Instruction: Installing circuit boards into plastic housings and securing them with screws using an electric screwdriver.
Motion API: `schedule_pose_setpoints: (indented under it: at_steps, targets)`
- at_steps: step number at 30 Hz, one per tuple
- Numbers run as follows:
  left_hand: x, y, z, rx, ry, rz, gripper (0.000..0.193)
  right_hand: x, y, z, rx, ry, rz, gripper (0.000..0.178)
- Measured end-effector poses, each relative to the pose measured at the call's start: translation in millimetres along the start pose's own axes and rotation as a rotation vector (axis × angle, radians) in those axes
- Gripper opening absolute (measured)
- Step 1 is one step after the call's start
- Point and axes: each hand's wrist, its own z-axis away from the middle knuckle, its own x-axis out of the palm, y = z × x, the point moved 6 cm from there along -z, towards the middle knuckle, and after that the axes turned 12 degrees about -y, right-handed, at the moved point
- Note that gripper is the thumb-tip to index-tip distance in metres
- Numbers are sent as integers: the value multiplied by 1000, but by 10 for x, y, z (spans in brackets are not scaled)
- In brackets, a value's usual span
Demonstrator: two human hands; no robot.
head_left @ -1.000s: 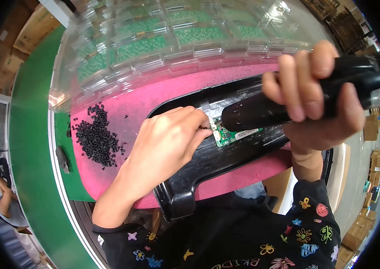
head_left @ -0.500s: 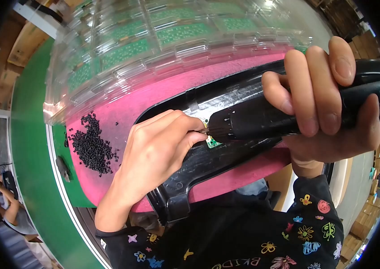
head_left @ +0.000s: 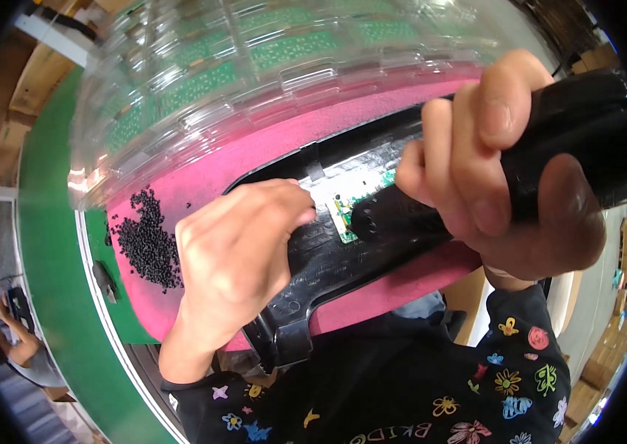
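Observation:
My right hand [head_left: 491,163] grips a black electric screwdriver [head_left: 572,133], its fingers wrapped round the body. The tool's dark nose [head_left: 369,220] points left, over the lower left part of a green circuit board [head_left: 344,231]. That board lies inside a long black plastic housing [head_left: 339,270]. Just left of the board, over the housing, is my left hand [head_left: 243,248]. Its fingers are curled, with thumb and forefinger close together; whether anything is between them is hidden. A heap of small black screws [head_left: 152,244] lies left of it.
Beneath the housing lies a pink mat [head_left: 202,189] on a green table [head_left: 51,222]. Stacked clear plastic trays [head_left: 284,81] holding green boards stand along the far side. A small dark object [head_left: 105,281] sits by the table's white edge strip. Another person [head_left: 21,340] is at far left.
My left hand has drawn back left from the screwdriver's tip, uncovering more of the board. My right hand has shifted slightly left and tilted the screwdriver.

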Motion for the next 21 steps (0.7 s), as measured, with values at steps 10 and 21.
schedule_pose_setpoints:
  at_steps: [10, 21]
  targets:
    - [159, -138, -1, -271, -148, 258, 10, 52, 107, 8, 83, 12, 156, 38]
    - [132, -144, 7, -250, -154, 290, 10, 340, 121, -7, 179, -236, 86, 43]
